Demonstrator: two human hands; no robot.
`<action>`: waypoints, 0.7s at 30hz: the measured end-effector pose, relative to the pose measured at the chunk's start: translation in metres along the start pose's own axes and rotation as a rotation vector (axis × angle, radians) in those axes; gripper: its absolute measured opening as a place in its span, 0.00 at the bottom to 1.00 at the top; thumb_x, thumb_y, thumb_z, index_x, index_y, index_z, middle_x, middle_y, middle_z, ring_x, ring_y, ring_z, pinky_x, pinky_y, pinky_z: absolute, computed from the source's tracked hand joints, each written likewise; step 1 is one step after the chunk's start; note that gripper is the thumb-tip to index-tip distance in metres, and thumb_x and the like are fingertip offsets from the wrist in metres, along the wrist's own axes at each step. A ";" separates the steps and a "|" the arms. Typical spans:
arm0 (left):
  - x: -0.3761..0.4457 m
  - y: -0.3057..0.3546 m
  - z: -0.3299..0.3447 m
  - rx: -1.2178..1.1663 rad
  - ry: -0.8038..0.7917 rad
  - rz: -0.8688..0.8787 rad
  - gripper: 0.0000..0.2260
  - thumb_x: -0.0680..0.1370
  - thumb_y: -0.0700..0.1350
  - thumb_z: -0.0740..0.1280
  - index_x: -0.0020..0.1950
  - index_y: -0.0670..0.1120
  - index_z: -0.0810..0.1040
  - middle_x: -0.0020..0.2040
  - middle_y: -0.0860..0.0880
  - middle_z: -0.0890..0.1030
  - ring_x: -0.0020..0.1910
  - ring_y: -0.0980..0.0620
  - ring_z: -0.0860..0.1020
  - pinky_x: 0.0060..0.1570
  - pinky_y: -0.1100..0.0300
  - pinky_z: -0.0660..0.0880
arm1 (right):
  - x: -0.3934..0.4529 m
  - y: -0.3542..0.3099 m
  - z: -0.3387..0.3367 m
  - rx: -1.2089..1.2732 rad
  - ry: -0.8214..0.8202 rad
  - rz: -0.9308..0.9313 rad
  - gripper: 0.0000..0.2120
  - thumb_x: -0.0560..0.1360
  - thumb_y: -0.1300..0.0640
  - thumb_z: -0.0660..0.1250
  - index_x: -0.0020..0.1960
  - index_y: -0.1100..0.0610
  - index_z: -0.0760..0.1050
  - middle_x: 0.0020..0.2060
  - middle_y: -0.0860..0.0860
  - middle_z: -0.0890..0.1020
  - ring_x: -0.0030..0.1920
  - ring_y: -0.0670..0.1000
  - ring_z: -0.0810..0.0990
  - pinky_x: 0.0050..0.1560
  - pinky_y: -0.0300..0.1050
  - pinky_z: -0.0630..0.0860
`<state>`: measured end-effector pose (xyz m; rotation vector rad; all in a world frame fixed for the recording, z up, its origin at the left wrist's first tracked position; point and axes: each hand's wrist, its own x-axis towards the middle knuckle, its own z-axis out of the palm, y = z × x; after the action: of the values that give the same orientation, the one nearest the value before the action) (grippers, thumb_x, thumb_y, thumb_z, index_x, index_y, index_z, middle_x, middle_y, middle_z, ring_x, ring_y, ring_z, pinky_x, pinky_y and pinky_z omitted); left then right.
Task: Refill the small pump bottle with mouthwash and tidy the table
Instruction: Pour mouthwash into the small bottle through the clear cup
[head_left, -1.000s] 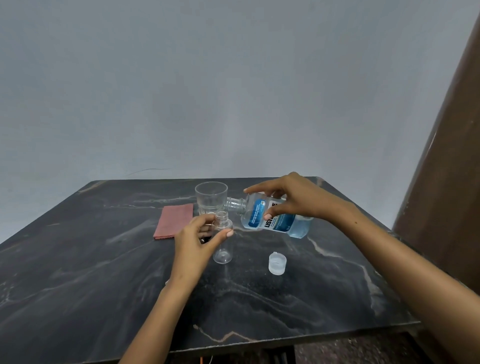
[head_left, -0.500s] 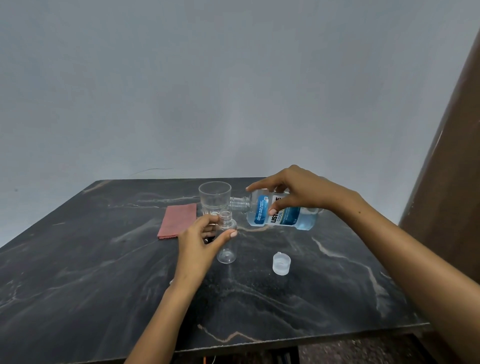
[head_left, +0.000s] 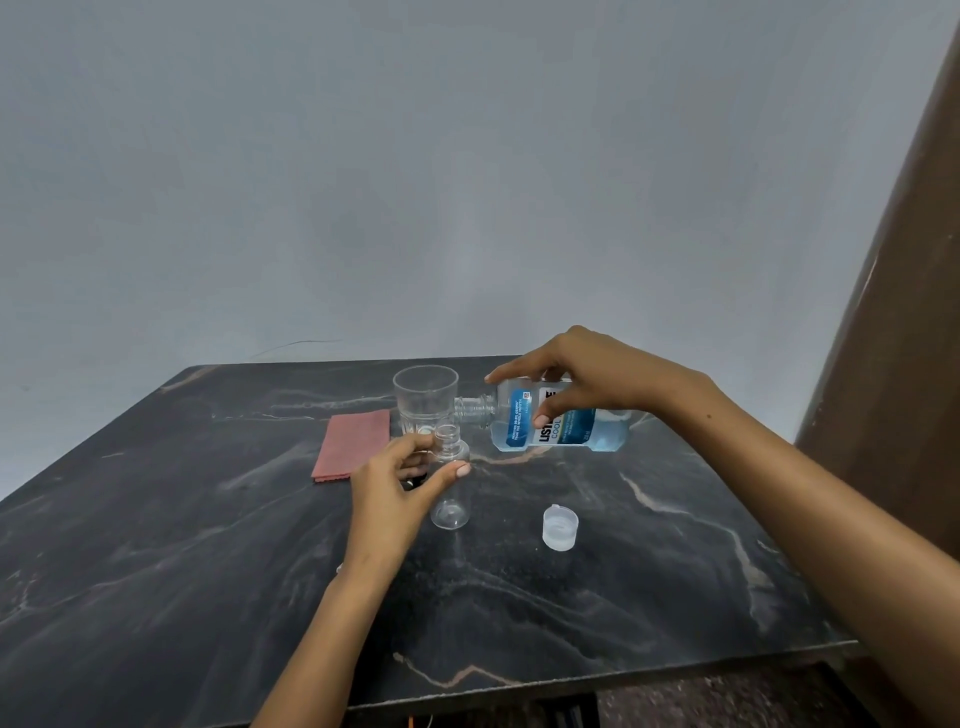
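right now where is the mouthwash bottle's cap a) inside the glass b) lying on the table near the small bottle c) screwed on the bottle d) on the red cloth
b: the cap lies on the table, right of the small bottle; the mouthwash bottle has a bare neck.

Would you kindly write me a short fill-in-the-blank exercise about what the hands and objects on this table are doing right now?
1. The right hand holds the mouthwash bottle tipped on its ____.
2. The left hand steadies the small clear bottle, which stands ____ on the table.
3. The loose cap lies on the table, ____ from both bottles.
4. The folded cloth is ____ in colour.

Missing words: side; upright; apart; pink
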<state>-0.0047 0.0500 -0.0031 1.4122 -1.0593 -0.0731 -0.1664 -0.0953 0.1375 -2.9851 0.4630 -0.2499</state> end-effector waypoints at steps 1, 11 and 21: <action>0.000 0.000 0.000 0.002 0.000 -0.002 0.18 0.63 0.52 0.76 0.51 0.52 0.80 0.46 0.56 0.82 0.45 0.60 0.80 0.44 0.75 0.74 | 0.000 0.000 -0.001 -0.004 -0.003 -0.001 0.29 0.70 0.55 0.73 0.67 0.40 0.70 0.56 0.49 0.83 0.49 0.47 0.78 0.54 0.47 0.78; -0.001 0.004 -0.001 -0.005 -0.003 -0.014 0.16 0.61 0.56 0.74 0.47 0.61 0.76 0.44 0.62 0.80 0.44 0.68 0.78 0.42 0.77 0.73 | 0.004 -0.008 -0.009 -0.019 -0.040 -0.018 0.28 0.70 0.59 0.73 0.66 0.43 0.72 0.57 0.49 0.83 0.52 0.50 0.79 0.58 0.50 0.76; 0.000 0.000 0.000 -0.006 0.006 -0.001 0.16 0.62 0.55 0.75 0.47 0.61 0.76 0.44 0.61 0.80 0.44 0.65 0.79 0.42 0.76 0.74 | 0.004 -0.011 -0.012 -0.033 -0.062 -0.015 0.28 0.70 0.60 0.73 0.67 0.44 0.72 0.58 0.49 0.82 0.54 0.51 0.79 0.59 0.50 0.77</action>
<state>-0.0051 0.0505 -0.0029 1.4070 -1.0532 -0.0722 -0.1616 -0.0876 0.1516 -3.0194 0.4420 -0.1519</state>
